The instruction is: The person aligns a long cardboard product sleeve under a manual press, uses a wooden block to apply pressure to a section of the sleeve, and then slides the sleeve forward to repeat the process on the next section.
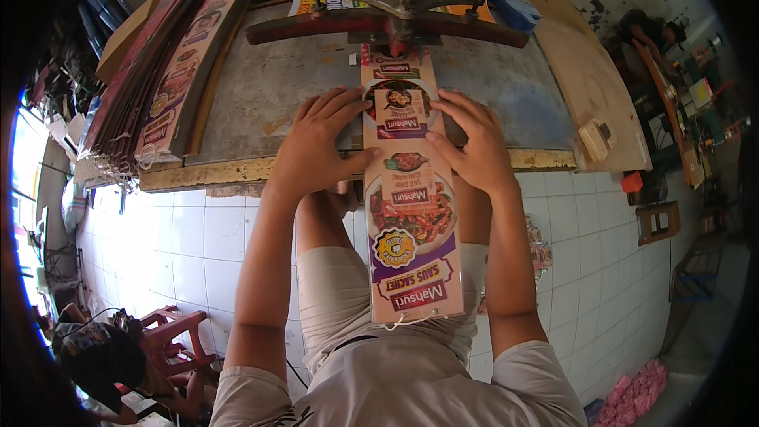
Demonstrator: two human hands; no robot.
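Observation:
A long printed cardboard strip (409, 225) in beige and purple, with food pictures, lies lengthwise over the table's front edge. Its near end reaches over my lap and carries a white string. A smaller printed card or packet (399, 115) lies on its upper part. My left hand (322, 138) rests flat along the strip's left edge, fingers stretched forward and thumb apart. On the opposite side my right hand (474, 136) has its fingers spread, index finger and thumb touching the strip's right edge. The strip's far end goes beneath a metal press (399, 12).
Stacked printed strips (186, 71) with strings stand at the table's left. A small wooden block (595, 141) sits at the right of the worn table (506, 87). A red stool (175, 340) and another person (103, 364) are lower left. Pink bundles (632, 395) lie lower right.

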